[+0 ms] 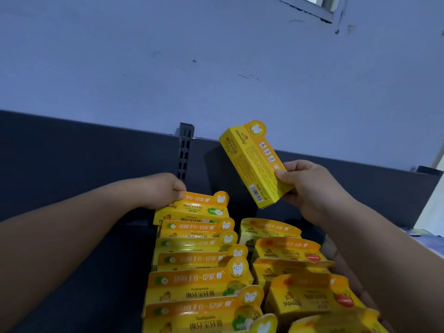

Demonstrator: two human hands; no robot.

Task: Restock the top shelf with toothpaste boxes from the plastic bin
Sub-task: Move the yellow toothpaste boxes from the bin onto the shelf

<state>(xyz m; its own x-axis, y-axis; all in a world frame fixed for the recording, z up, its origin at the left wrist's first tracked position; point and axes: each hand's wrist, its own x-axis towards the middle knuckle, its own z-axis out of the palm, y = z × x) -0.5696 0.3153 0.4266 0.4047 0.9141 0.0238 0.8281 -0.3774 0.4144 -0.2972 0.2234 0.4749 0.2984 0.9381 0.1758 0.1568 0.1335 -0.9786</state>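
Two rows of yellow-and-orange toothpaste boxes stand on the dark top shelf (96,248). The left row (199,263) carries green apple marks, the right row (288,258) red strawberry marks. My left hand (165,189) grips the top edge of the rearmost box (201,207) in the left row. My right hand (310,186) holds another yellow box (252,159) tilted in the air, above the back of the right row. The plastic bin is out of view.
A dark back panel (72,152) rises behind the shelf, with a slotted upright post (185,150) in the middle. A pale blue wall (216,68) lies beyond it. The shelf's left part shows bare dark surface.
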